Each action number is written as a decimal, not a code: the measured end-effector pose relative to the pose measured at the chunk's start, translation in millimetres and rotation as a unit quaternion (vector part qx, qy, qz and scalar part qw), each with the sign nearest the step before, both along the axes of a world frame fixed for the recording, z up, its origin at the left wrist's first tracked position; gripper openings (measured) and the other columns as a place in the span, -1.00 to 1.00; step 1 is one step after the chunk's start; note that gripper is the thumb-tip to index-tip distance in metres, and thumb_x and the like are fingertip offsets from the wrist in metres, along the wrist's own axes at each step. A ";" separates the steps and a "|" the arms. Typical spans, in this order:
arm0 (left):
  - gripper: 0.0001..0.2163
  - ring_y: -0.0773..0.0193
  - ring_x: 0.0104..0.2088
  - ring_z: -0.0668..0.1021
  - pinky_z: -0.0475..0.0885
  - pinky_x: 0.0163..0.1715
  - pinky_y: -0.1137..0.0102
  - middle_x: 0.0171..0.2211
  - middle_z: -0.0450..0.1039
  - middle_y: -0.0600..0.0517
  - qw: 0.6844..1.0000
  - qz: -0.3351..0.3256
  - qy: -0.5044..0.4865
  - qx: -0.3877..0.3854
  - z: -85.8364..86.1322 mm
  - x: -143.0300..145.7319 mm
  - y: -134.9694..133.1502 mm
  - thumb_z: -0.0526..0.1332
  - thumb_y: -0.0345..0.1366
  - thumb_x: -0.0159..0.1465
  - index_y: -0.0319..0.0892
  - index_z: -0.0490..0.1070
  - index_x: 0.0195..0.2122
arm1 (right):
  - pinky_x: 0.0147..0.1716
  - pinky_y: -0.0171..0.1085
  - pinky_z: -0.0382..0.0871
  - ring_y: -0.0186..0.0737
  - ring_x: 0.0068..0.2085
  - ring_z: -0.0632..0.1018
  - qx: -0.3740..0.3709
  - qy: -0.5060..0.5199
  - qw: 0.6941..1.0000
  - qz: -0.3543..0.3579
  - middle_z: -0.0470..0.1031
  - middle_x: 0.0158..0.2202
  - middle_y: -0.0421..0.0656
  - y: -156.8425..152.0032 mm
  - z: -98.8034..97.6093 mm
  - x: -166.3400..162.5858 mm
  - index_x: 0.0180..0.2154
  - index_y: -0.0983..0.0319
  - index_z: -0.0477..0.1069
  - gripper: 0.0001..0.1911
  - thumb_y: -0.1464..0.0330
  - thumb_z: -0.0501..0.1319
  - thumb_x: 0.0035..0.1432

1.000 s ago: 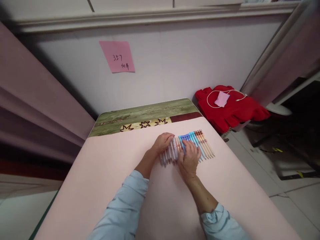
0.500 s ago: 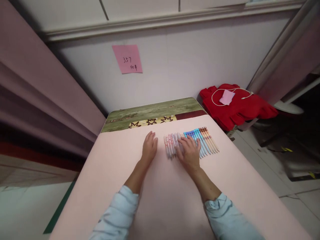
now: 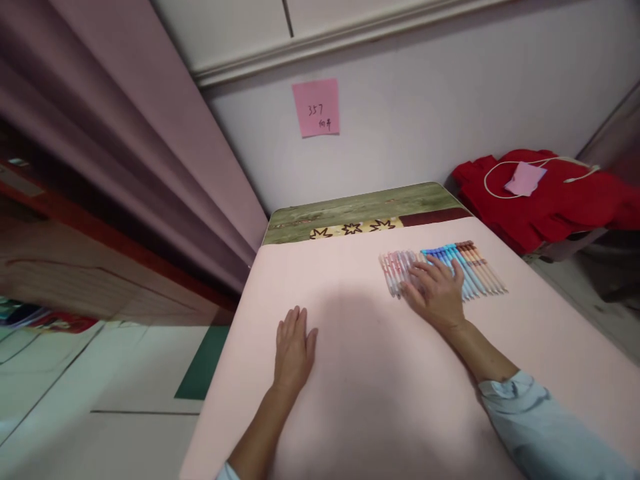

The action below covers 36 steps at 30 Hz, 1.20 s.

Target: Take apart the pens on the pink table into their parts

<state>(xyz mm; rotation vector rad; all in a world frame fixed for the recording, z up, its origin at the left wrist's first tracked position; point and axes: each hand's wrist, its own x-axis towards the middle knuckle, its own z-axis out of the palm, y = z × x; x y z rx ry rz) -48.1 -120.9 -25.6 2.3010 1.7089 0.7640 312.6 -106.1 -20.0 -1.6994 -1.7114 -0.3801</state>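
Note:
A row of pens lies side by side on the pink tabletop (image 3: pixel 360 373). At its left end are clear pens with red marks (image 3: pixel 393 275); light blue pens (image 3: pixel 467 275) with blue tops come after them, and cream pens with brown tops (image 3: pixel 484 270) form the right end. My right hand (image 3: pixel 439 293) rests over the middle of the row, fingers spread, and covers part of the pens there. Flat on the tabletop, well left of the pens, is my left hand (image 3: pixel 293 350), open and holding nothing.
A pink paper note (image 3: pixel 317 108) with handwriting is on the white wall. Red cloth (image 3: pixel 560 193) with a white cable and a small pink pad lies beyond the table's right corner. A mauve curtain (image 3: pixel 200 167) hangs at the left. Green wood-patterned covering (image 3: pixel 350 204) shows along the far edge.
My left hand has moved away from the pens, leftward and nearer to me, and now lies flat. My right hand stays over the pens. The camera view has turned left.

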 end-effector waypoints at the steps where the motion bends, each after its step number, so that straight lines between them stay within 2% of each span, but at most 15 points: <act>1: -0.55 -0.09 0.31 0.21 0.05 0.27 -0.11 0.26 0.24 -0.24 1.000 0.001 0.011 0.003 -1.2 0.0 -1.0 0.09 -0.18 0.33 -0.16 0.27 0.23 | 0.26 0.14 -0.22 0.06 0.20 0.34 0.004 -0.007 1.000 -0.006 0.54 -0.02 -0.07 -0.6 -0.5 0.6 -0.11 0.15 0.50 -0.70 0.17 0.20 0.17; 12: -0.54 -0.04 0.32 0.20 0.11 0.27 -0.09 0.27 0.22 -0.25 0.993 0.010 0.110 0.045 -9.9 -0.3 -1.8 0.00 -0.21 0.38 -0.25 0.20 0.26 | 0.23 0.12 -0.10 0.06 0.15 0.40 0.088 -0.074 0.993 -0.015 0.55 -0.04 -0.09 -3.9 2.7 8.0 -0.03 0.18 0.44 -0.66 0.26 0.27 0.15; 24: -0.54 -0.05 0.31 0.23 0.11 0.27 -0.08 0.26 0.24 -0.25 0.994 0.010 0.102 0.041 -7.9 0.3 -2.7 -0.01 -0.17 0.38 -0.27 0.24 0.24 | 0.23 0.12 -0.12 0.05 0.15 0.41 0.100 -0.063 0.993 -0.014 0.57 -0.07 -0.09 -2.4 -1.2 7.1 -0.06 0.19 0.45 -0.70 0.27 0.25 0.16; 36: -0.53 -0.01 0.27 0.28 0.14 0.26 -0.02 0.23 0.29 -0.20 0.996 0.006 0.077 0.040 -4.2 -3.1 2.6 0.03 -0.10 0.36 -0.22 0.28 0.21 | 0.22 0.11 -0.11 -0.01 0.13 0.42 0.090 0.009 0.994 -0.057 0.58 -0.09 -0.09 7.2 -8.4 8.6 -0.12 0.21 0.47 -0.78 0.37 0.09 0.28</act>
